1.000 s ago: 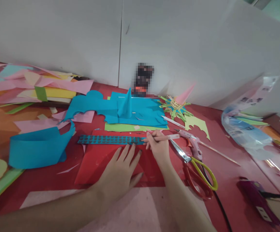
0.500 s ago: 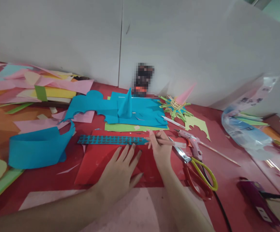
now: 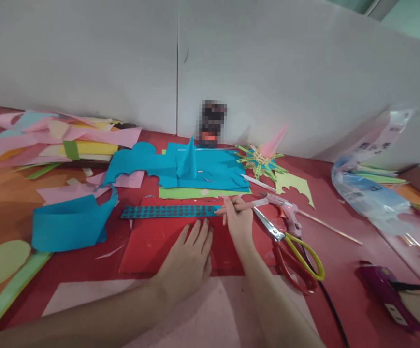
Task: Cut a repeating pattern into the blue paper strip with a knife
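My left hand (image 3: 190, 261) lies flat, fingers together and stretched out, pressing on a red paper sheet (image 3: 152, 241). My right hand (image 3: 238, 217) is closed round a pink pen (image 3: 250, 204), its tip at the right end of a long blue strip (image 3: 169, 211) marked with dark shapes. The strip lies along the far edge of the red sheet. Red and yellow scissors (image 3: 293, 251) rest just right of my right wrist.
A pink glue gun (image 3: 285, 210) with a black cord lies beyond the scissors. Blue sheets with a blue cone (image 3: 187, 159), a curled blue band (image 3: 68, 224), a heap of coloured paper (image 3: 57, 140), a plastic bag (image 3: 369, 193) and a purple device (image 3: 387, 297) surround the work spot.
The view shifted slightly. My right hand turned the pen a little at the strip's right end. My left hand's fingers closed together on the red sheet.
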`<action>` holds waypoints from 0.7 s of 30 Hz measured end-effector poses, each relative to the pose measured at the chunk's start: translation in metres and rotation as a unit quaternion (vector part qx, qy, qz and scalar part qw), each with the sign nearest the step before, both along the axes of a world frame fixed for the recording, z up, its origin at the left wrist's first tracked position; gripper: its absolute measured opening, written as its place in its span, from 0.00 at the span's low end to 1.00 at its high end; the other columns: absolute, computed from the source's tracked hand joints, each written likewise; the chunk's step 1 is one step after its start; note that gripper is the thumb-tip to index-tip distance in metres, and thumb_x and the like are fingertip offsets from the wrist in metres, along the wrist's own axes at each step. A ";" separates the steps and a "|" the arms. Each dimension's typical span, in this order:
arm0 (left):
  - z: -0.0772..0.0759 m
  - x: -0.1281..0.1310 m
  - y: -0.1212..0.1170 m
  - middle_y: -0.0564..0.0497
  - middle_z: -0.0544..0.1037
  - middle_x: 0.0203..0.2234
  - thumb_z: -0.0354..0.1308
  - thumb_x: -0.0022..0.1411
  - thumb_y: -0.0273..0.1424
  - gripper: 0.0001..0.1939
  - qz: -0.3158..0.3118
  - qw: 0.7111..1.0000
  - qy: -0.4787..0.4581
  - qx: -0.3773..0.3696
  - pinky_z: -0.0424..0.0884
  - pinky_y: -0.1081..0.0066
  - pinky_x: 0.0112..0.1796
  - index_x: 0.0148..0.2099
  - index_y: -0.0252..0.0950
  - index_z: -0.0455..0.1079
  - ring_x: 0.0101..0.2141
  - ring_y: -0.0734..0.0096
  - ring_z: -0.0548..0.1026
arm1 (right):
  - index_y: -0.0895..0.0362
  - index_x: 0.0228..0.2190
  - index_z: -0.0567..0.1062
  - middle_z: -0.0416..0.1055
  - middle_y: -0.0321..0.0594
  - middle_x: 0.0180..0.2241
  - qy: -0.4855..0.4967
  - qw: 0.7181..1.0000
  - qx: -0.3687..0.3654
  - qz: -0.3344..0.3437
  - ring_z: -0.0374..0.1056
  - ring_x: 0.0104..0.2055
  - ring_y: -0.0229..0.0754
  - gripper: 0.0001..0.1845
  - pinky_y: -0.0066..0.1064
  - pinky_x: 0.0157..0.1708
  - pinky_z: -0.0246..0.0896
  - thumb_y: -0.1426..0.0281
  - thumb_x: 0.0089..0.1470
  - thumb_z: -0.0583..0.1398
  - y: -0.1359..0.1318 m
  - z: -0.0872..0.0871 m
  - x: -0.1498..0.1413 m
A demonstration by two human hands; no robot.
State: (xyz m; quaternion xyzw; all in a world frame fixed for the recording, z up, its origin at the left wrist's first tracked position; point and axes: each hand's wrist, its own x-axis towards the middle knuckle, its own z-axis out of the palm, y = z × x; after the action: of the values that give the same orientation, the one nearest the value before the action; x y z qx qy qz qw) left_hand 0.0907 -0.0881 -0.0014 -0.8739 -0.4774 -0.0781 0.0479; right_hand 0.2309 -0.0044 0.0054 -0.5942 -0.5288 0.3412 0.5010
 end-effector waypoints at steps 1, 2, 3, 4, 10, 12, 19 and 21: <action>0.001 0.002 0.000 0.37 0.60 0.59 0.41 0.64 0.33 0.26 0.001 1.000 0.013 -0.005 0.56 0.55 0.54 0.60 0.27 0.58 0.57 0.51 0.59 | 0.52 0.17 0.61 0.63 0.29 0.07 -0.004 1.000 -0.005 0.000 0.72 0.20 0.43 0.17 0.29 0.25 0.65 0.61 0.54 0.56 0.000 0.000 0.000; 0.003 0.004 -0.001 0.36 0.60 0.59 0.41 0.64 0.33 0.26 0.000 1.000 0.025 -0.009 0.56 0.54 0.53 0.60 0.26 0.59 0.57 0.50 0.59 | 0.52 0.17 0.62 0.64 0.29 0.08 -0.007 1.000 -0.010 0.002 0.72 0.20 0.43 0.17 0.29 0.25 0.65 0.62 0.54 0.56 0.001 -0.001 0.000; 0.006 0.006 -0.001 0.35 0.61 0.58 0.42 0.63 0.33 0.26 -0.005 0.999 0.037 -0.012 0.57 0.54 0.53 0.59 0.25 0.60 0.56 0.48 0.60 | 0.52 0.17 0.62 0.65 0.30 0.08 -0.005 1.000 -0.014 0.004 0.72 0.20 0.42 0.17 0.28 0.26 0.65 0.62 0.54 0.56 0.002 -0.001 0.001; 0.009 0.009 -0.001 0.34 0.61 0.58 0.43 0.62 0.33 0.26 -0.006 0.999 0.048 -0.016 0.58 0.54 0.53 0.59 0.24 0.60 0.56 0.48 0.60 | 0.52 0.17 0.62 0.65 0.30 0.09 0.001 1.000 -0.018 0.007 0.72 0.21 0.42 0.17 0.28 0.27 0.65 0.62 0.54 0.56 0.003 -0.001 0.002; 0.025 0.034 -0.004 0.31 0.63 0.56 0.47 0.59 0.26 0.24 0.061 0.991 0.115 -0.035 0.65 0.54 0.47 0.58 0.23 0.61 0.54 0.46 0.64 | 0.54 0.17 0.62 0.64 0.29 0.09 0.072 0.994 -0.029 0.079 0.68 0.17 0.39 0.17 0.31 0.31 0.66 0.62 0.53 0.57 0.007 -0.001 0.012; 0.029 0.044 -0.004 0.29 0.65 0.54 0.47 0.59 0.23 0.22 0.093 0.989 0.110 -0.034 0.66 0.55 0.46 0.55 0.21 0.63 0.52 0.45 0.66 | 0.54 0.17 0.62 0.65 0.29 0.09 0.084 0.992 -0.031 0.087 0.66 0.16 0.38 0.17 0.32 0.31 0.65 0.61 0.53 0.57 0.007 0.000 0.013; 0.032 0.043 0.017 0.42 0.74 0.33 0.49 0.59 0.23 0.09 0.093 0.995 -0.025 -0.034 0.68 0.61 0.43 0.40 0.29 0.69 0.37 0.58 0.73 | 0.52 0.18 0.60 0.65 0.29 0.09 0.064 0.996 -0.006 0.055 0.67 0.17 0.39 0.18 0.30 0.27 0.64 0.61 0.52 0.59 0.001 0.002 0.009; 0.027 0.035 0.023 0.44 0.75 0.28 0.52 0.59 0.27 0.05 0.074 0.995 -0.054 -0.043 0.66 0.60 0.45 0.36 0.31 0.68 0.33 0.61 0.74 | 0.52 0.18 0.59 0.64 0.28 0.09 0.065 0.996 -0.004 0.057 0.66 0.15 0.38 0.18 0.30 0.26 0.64 0.61 0.53 0.58 0.000 0.003 0.009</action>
State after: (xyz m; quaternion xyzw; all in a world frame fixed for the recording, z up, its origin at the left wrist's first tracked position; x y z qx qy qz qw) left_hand 0.1260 -0.0656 0.0257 -0.8319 -0.5457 -0.1004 -0.0097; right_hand 0.2400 -0.0043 0.0080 -0.5415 -0.5264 0.4090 0.5123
